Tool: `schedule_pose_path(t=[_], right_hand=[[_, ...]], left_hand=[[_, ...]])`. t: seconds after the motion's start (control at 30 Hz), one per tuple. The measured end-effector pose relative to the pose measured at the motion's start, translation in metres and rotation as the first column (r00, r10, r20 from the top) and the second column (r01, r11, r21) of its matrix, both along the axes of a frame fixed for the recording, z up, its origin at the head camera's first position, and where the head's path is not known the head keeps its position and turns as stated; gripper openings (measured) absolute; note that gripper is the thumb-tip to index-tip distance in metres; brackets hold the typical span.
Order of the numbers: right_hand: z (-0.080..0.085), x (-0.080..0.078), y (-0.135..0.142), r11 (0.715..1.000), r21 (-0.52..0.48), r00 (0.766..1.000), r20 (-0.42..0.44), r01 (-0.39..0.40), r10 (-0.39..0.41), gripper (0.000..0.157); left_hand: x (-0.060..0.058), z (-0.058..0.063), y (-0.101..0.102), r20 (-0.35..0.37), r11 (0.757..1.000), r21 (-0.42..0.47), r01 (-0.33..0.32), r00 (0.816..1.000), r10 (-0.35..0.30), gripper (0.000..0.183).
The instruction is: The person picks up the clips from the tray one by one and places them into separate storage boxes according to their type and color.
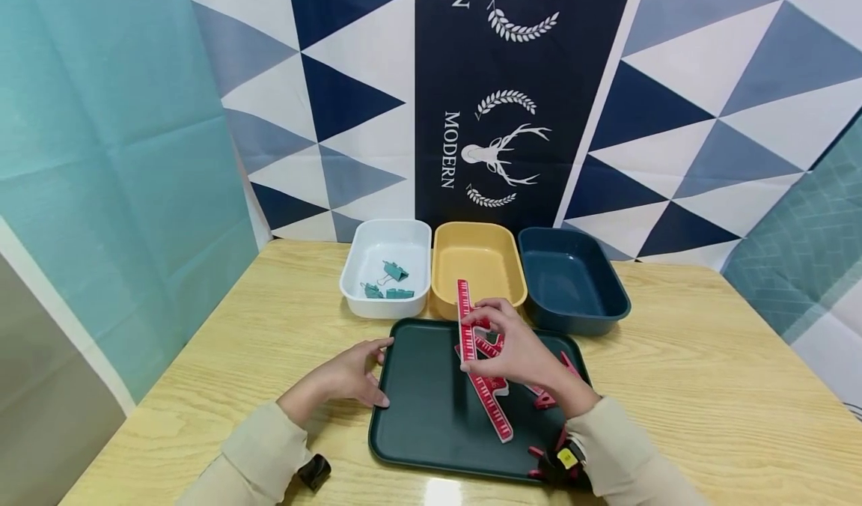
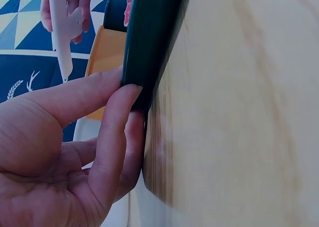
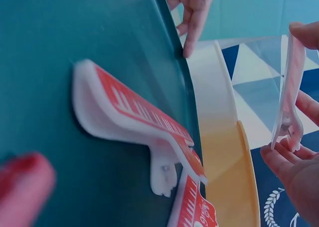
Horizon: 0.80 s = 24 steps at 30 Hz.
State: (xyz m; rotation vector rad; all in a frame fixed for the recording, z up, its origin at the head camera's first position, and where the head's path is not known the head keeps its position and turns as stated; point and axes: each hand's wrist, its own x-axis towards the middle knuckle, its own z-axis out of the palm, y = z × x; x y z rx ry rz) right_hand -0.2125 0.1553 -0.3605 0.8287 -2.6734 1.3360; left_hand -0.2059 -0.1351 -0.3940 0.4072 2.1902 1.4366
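Observation:
Over the dark green tray, my right hand pinches a long red clip printed with piano keys. The right wrist view shows that held clip side-on between thumb and fingertips. Below it, another red piano-key clip lies on the tray, partly overlapping more clips of the same kind that the right hand partly hides. My left hand rests against the tray's left rim, thumb and fingers spread along it. In the left wrist view, its fingertips touch the tray's edge.
Behind the tray stand a white bin with several teal binder clips, a yellow bin and a dark blue bin. Red clips lie at the tray's right side, near the right forearm. A patterned cloth hangs behind the wooden table.

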Motion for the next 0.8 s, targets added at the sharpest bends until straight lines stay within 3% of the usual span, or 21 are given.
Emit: schedule_pose_path(t=[0.6, 0.8], right_hand=[[0.007, -0.04, -0.008, 0.988, 0.038, 0.989, 0.017, 0.148, -0.149, 0.054], [0.007, -0.053, -0.014, 0.975, 0.075, 0.973, 0.081, 0.208, -0.214, 0.055]], left_hand=[[0.001, 0.001, 0.001, 0.0, 1.0, 0.011, -0.004, 1.0, 0.004, 0.096], [0.001, 0.001, 0.002, 0.003, 1.0, 0.004, -0.003, 1.0, 0.003, 0.096]])
